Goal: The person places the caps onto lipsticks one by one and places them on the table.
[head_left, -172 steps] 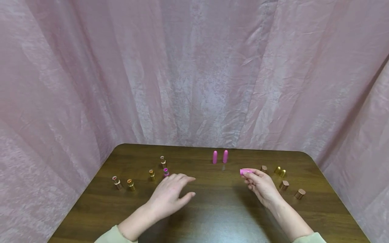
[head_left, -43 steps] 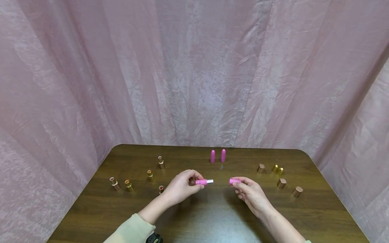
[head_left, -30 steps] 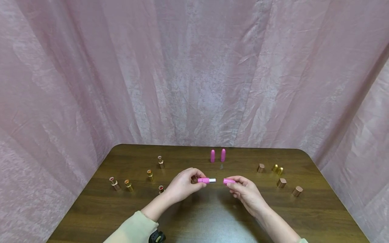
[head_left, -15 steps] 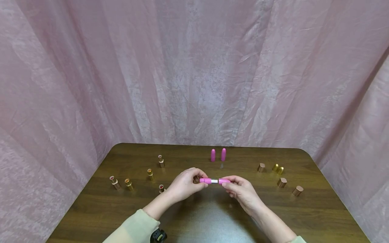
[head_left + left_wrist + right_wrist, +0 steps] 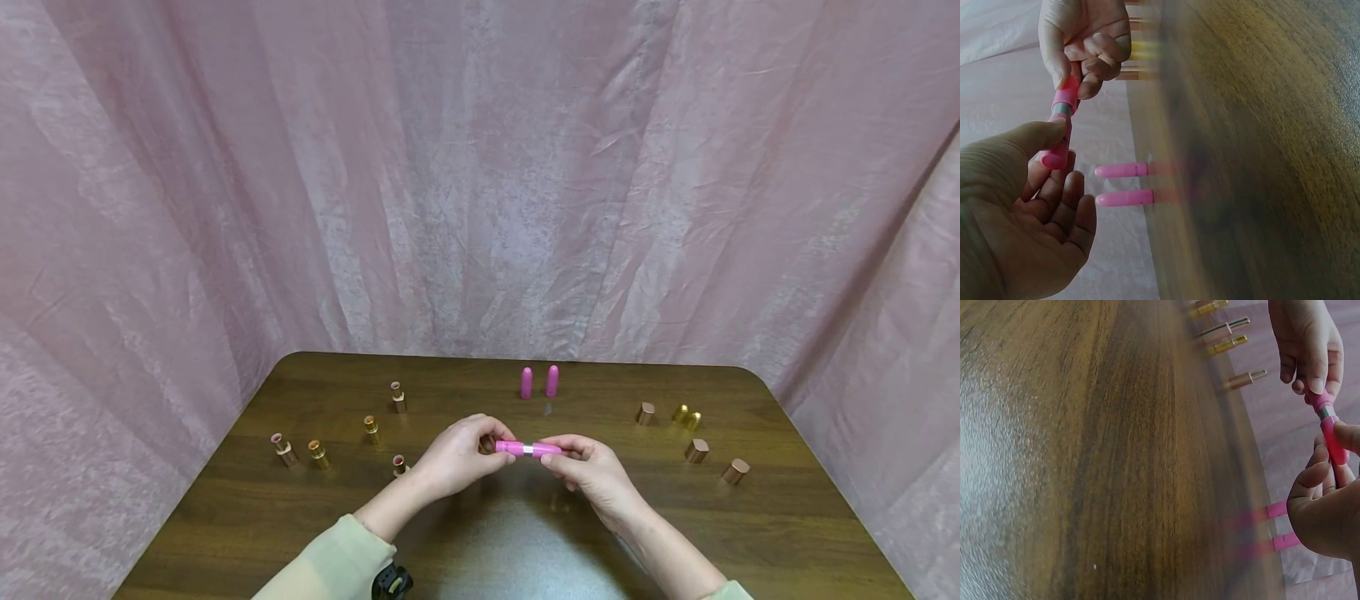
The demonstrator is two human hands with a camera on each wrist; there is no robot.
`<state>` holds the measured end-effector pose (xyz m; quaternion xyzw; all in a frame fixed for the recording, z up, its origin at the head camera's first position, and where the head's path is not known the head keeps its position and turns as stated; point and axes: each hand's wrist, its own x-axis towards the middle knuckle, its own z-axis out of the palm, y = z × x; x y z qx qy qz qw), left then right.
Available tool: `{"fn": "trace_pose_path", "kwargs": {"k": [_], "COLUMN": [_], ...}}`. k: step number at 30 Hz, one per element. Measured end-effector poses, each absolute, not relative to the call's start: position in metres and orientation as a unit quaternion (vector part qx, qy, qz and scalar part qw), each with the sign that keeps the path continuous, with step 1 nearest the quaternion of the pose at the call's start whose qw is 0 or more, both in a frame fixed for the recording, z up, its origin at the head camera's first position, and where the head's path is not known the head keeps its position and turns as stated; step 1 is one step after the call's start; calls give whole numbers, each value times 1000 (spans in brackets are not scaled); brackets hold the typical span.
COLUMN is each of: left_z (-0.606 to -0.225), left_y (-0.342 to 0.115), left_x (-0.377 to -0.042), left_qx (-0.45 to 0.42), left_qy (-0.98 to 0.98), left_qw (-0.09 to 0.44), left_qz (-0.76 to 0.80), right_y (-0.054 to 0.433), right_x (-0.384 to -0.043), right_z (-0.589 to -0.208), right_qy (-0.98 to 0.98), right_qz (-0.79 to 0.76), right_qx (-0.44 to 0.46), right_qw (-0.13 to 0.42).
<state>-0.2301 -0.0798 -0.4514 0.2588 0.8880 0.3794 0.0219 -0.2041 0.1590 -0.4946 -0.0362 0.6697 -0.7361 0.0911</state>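
Pink cap [image 5: 546, 448] further onto tube [image 5: 507, 447] (less silver neck [image 5: 528, 450] visible)

The pink cap [image 5: 547, 448] has slid partway over the silver neck [image 5: 528, 450].

Two pink pieces on my feed, lined up end to end. Glossy pink tube base [image 5: 503, 447] on the left side: cylindrical, flat at its outer end, silver collar [image 5: 528, 450] at the inner end. I see the left hand [image 5: 459, 454] pinching it between thumb and fingers. Pink cap [image 5: 550, 448] on the other side: smooth, same pink, rounded outer end, pinched by the right hand [image 5: 596, 479]. I read it as part-joined: short silver strip visible, pink either side. Whole thing roughly horizontal, running left to right, held up off the wooden table [image 5: 480, 550], near its middle.
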Motion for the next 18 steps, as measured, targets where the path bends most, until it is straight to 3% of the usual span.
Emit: {"fn": "trace_pose_path", "kwargs": {"k": [18], "left_z": [-452], "left_y": [-78], "left_x": [-230], "left_qx": [274], "left_qy": [887], "left_qw": [18], "left_qz": [372], "right_y": [156], "right_x": [-204], "right_z": [-495], "right_qy": [711], "right_qz": [-696], "right_qx": [-52], "right_qw": [79]}}
